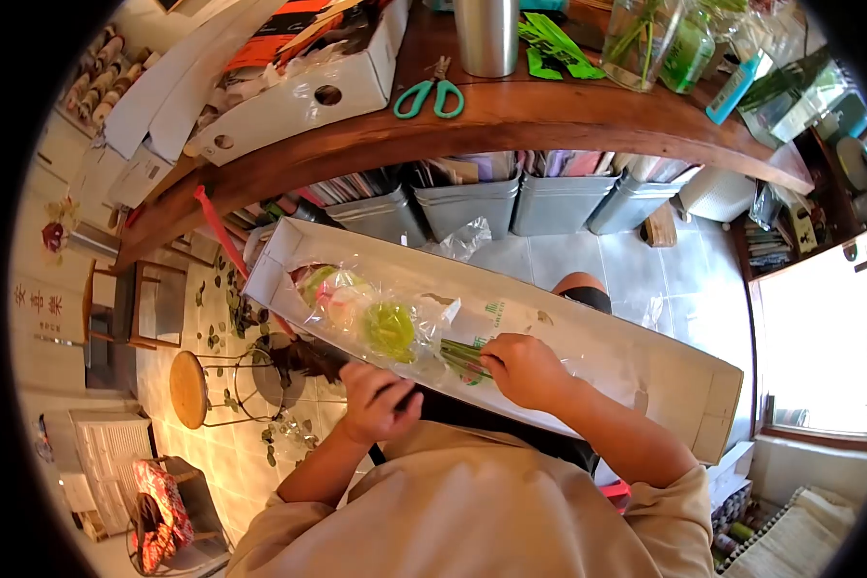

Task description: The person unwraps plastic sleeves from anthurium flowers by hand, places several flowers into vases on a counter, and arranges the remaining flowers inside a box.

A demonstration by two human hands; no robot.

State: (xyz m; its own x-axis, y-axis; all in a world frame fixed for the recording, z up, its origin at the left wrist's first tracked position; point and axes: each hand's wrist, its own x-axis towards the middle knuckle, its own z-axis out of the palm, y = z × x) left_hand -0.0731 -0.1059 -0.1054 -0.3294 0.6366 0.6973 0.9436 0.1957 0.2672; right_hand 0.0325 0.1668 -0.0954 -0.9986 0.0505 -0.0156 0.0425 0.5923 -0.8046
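Observation:
A long white cardboard box [636,361] lies slantwise across my lap. Inside it are flowers in clear plastic wrap [342,299], pink and white at the far left, with a yellow-green bloom [389,330] nearer the middle. My right hand [530,374] is closed around the green stems [462,356] of the flowers, above the box. My left hand [380,403] is curled at the box's near edge, left of the stems. Something dark shows between its fingers, too unclear to name.
The wooden counter [568,116] ahead carries teal-handled scissors [430,96], a metal tumbler [487,39], glass vases [643,43] and an open white box [308,116]. Several grey bins [467,210] stand beneath. A round stool [189,389] and scattered leaves are on the floor at left.

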